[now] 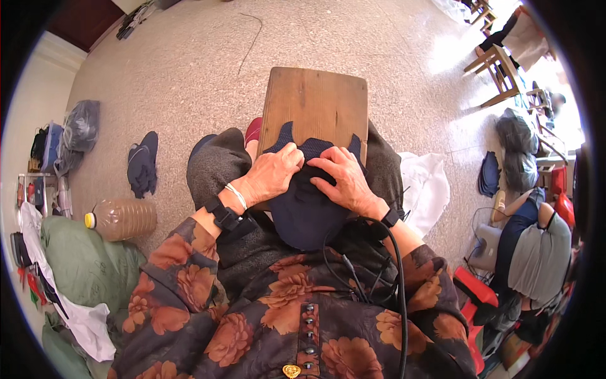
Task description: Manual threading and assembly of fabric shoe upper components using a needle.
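Note:
A navy cloth piece (305, 218) with a rounded near end lies on the near part of a wooden board (315, 101), which rests across my lap. Its far side ends in separate, textured flaps that spread over the wood. My left hand (270, 172) is closed, fingertips gathered on the cloth near its middle. Facing it, my right hand (344, 178) has bent fingers and a thumb gripping the cloth, with a dark fold between them. The fingertips partly hide what they hold. No tool shows in either hand.
Navy cloth pieces (143, 165) lie on the floor at left, near a plastic jug (126, 219) and a green bundle (82, 249). White cloth (425, 186) and a navy stack (488, 174) lie at right. A black cable (401, 284) hangs by my right arm; another person (536, 252) sits at right.

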Available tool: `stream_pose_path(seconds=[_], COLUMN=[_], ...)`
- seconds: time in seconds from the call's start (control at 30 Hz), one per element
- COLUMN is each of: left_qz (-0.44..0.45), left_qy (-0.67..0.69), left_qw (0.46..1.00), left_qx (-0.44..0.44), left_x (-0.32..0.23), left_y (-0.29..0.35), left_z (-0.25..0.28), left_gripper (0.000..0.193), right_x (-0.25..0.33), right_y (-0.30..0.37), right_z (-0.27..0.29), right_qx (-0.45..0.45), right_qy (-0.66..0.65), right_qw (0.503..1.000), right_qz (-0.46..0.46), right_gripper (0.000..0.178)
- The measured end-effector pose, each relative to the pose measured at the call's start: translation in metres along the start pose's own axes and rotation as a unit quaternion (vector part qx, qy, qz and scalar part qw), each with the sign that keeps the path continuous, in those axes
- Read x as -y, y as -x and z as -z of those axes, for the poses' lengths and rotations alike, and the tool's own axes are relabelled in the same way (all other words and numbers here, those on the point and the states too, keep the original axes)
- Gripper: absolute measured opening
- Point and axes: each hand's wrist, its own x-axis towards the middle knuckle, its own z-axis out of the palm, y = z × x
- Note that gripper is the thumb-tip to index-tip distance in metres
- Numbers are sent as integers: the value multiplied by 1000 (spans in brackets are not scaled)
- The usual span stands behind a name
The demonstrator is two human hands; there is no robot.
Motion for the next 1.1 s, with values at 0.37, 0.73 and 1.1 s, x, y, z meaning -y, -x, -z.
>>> stream_pose_path(seconds=[0.37,0.73,1.1], left_qz=[111,118,291], left_qy=[105,33,48], left_qw=[988,989,946], left_qx=[-30,-89,-135], left_x=[5,0,-20], left_y=[6,26,71], left_z=[11,15,9], left_gripper=[6,19,36], right_x=[-15,1,-5], right_y=[32,49,52], right_z=[26,25,21], right_qx=[-104,-72,-56], right_qy=[-65,46,9], right_qw=[985,992,978], right_qz=[-120,-91,-200], right_gripper=[22,33,30])
